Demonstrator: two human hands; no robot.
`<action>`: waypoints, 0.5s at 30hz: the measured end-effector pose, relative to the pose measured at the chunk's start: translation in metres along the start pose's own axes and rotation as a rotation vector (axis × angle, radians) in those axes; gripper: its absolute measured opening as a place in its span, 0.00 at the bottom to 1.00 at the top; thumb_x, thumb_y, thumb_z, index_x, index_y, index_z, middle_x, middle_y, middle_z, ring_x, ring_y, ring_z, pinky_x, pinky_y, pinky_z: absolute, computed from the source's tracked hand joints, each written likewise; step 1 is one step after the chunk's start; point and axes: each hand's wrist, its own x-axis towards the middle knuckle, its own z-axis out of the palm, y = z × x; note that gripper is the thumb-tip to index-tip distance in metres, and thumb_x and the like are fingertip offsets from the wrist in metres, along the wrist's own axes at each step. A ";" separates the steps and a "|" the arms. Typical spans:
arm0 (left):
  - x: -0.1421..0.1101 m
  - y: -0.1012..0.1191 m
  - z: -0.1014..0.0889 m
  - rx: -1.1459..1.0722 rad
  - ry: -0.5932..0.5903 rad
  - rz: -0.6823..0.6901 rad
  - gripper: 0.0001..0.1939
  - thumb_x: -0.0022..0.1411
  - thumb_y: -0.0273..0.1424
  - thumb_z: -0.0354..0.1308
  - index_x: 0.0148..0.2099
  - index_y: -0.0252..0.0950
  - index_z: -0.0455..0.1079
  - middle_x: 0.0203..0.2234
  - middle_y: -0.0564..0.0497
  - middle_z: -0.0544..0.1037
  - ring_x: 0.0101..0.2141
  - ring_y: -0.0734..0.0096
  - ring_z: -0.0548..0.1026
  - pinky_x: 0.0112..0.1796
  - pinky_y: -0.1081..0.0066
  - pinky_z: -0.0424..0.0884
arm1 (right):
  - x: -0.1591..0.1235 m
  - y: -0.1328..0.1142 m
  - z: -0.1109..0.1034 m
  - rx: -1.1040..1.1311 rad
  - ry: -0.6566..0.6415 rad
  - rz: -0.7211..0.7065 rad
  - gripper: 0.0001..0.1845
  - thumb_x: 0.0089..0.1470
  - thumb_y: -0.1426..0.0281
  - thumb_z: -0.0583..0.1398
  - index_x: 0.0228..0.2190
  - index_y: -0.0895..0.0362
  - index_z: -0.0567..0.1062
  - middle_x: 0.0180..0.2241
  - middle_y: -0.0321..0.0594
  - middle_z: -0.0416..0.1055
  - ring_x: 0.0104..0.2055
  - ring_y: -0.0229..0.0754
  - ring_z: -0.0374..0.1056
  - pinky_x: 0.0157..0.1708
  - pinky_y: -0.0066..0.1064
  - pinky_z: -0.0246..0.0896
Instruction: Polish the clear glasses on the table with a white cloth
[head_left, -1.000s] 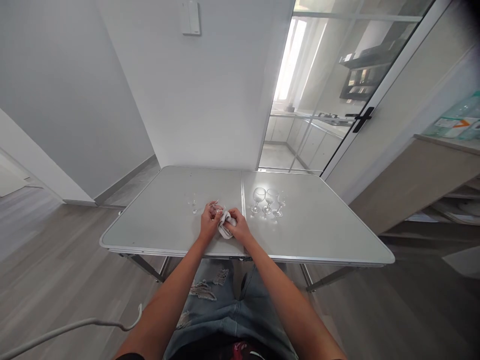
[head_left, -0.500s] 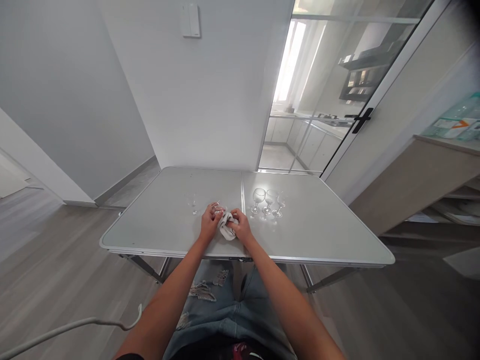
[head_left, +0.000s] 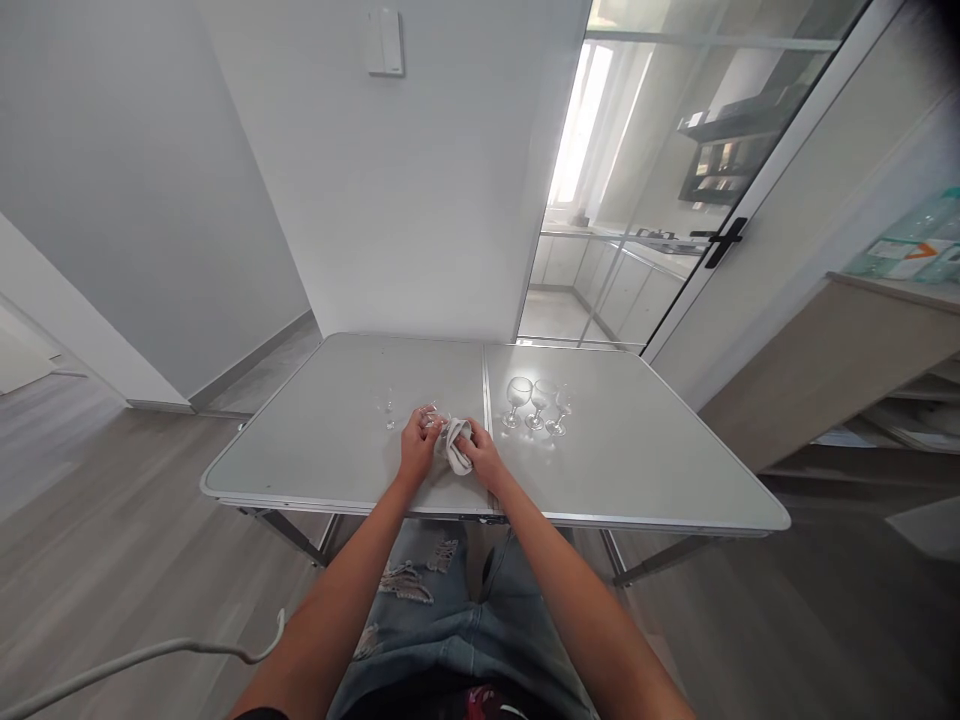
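Observation:
My left hand (head_left: 420, 442) is closed round a clear wine glass (head_left: 430, 414), most of it hidden by the fingers. Pressed against that glass is a crumpled white cloth (head_left: 459, 458), gripped by my right hand (head_left: 480, 452). The two hands are close together above the front middle of the table. Three stemmed glasses (head_left: 517, 395) stand upright in a row to the right of my right hand. Left of my left hand is another clear glass (head_left: 389, 408), faint against the tabletop.
The grey folding table (head_left: 615, 460) has a metal rim and a centre seam. Behind it are a white wall (head_left: 420, 220) and a glass door with a black handle (head_left: 724, 242). A shelf (head_left: 885, 320) at the right carries plastic bottles (head_left: 911, 240). A white cable (head_left: 150, 655) hangs at lower left.
The cloth has shifted and refolded slightly upward in my right hand against the glass. My left hand keeps its hold on the glass. The standing glasses have not moved.

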 end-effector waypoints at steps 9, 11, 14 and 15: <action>-0.002 0.005 0.003 -0.049 -0.072 -0.028 0.30 0.60 0.44 0.64 0.60 0.39 0.61 0.43 0.46 0.77 0.24 0.78 0.72 0.27 0.74 0.70 | -0.003 0.001 0.004 -0.315 0.145 -0.163 0.24 0.44 0.68 0.65 0.44 0.52 0.67 0.35 0.34 0.72 0.35 0.42 0.68 0.39 0.32 0.63; -0.001 0.004 0.003 -0.064 -0.091 -0.022 0.30 0.60 0.44 0.64 0.60 0.39 0.61 0.44 0.46 0.77 0.24 0.78 0.72 0.26 0.75 0.70 | -0.003 0.003 0.004 -0.351 0.159 -0.180 0.21 0.45 0.68 0.64 0.43 0.52 0.68 0.34 0.33 0.72 0.34 0.41 0.67 0.38 0.32 0.62; 0.000 0.003 0.003 -0.091 -0.110 0.011 0.30 0.62 0.46 0.61 0.61 0.39 0.61 0.43 0.45 0.77 0.30 0.72 0.75 0.30 0.72 0.72 | -0.001 0.005 0.003 -0.277 0.096 -0.159 0.18 0.49 0.65 0.64 0.43 0.52 0.70 0.32 0.33 0.71 0.33 0.40 0.66 0.36 0.31 0.61; 0.001 0.002 0.003 -0.094 -0.101 0.029 0.30 0.63 0.47 0.60 0.60 0.38 0.62 0.43 0.44 0.77 0.33 0.70 0.77 0.33 0.71 0.73 | 0.001 0.007 0.002 -0.230 0.079 -0.140 0.16 0.51 0.62 0.64 0.41 0.53 0.72 0.32 0.33 0.71 0.33 0.40 0.65 0.35 0.30 0.61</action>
